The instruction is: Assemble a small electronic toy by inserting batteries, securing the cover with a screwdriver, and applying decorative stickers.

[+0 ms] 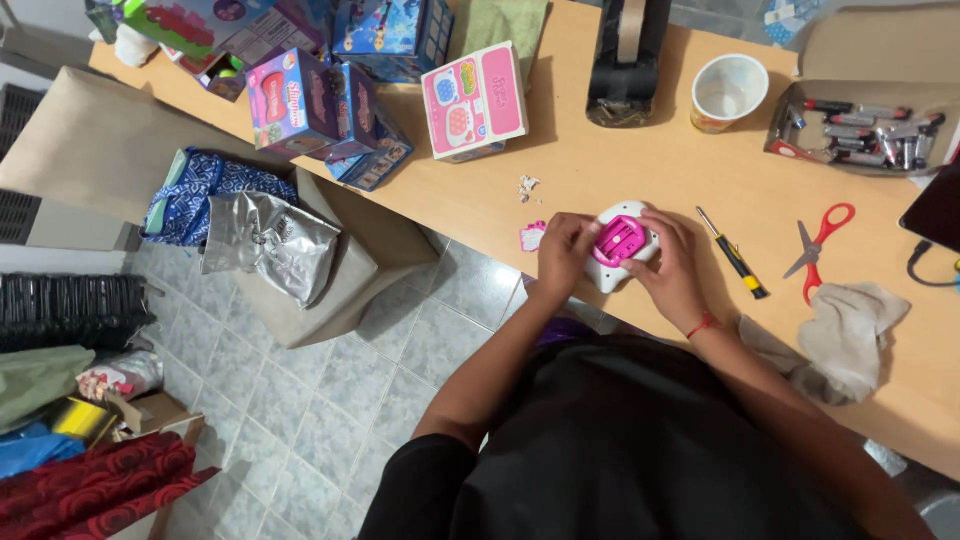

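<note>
A long wooden surface (600,170) runs across a room with a grey tiled floor (330,420), seen from the head camera looking down over a person in a black top. Near its front edge both hands close on a small white toy with a pink centre (622,243), which rests on the surface between them. The left hand (564,252) grips the toy's left side, its fingers (580,228) curled and pressed together over the top edge. The right hand (676,268) cups the right side, its fingers (655,222) bent around the casing; a red thread circles that wrist. Just right of the right hand lies a screwdriver with a yellow and black handle (735,263), then red-handled scissors (818,250) and a crumpled beige cloth (850,335). Farther back stand a paper cup (728,92), an open box of batteries (865,132) and several colourful toy boxes (330,105).
</note>
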